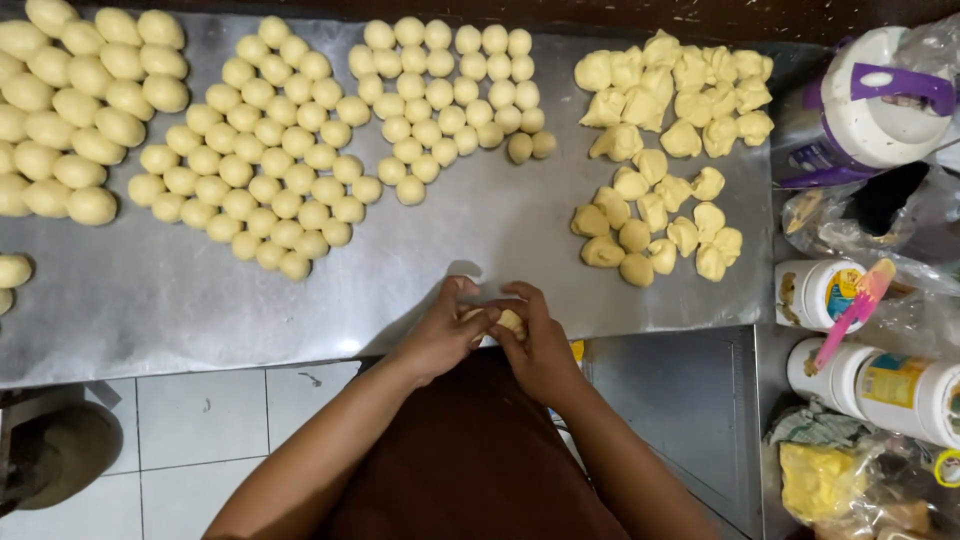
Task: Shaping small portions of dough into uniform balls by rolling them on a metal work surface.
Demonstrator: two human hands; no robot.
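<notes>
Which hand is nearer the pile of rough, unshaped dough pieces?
Right. The right hand sits just below-left of the rough dough pile, at the metal table edge. The left hand is further left, both cupping one dough piece.

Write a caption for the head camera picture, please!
Both hands press one dough piece over a steel table.

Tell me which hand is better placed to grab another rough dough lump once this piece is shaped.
Probably the right hand. The rough dough lumps lie up and to its side, while the left hand sits nearer the rolled balls. Both hands currently cup one dough piece at the metal table edge.
</notes>
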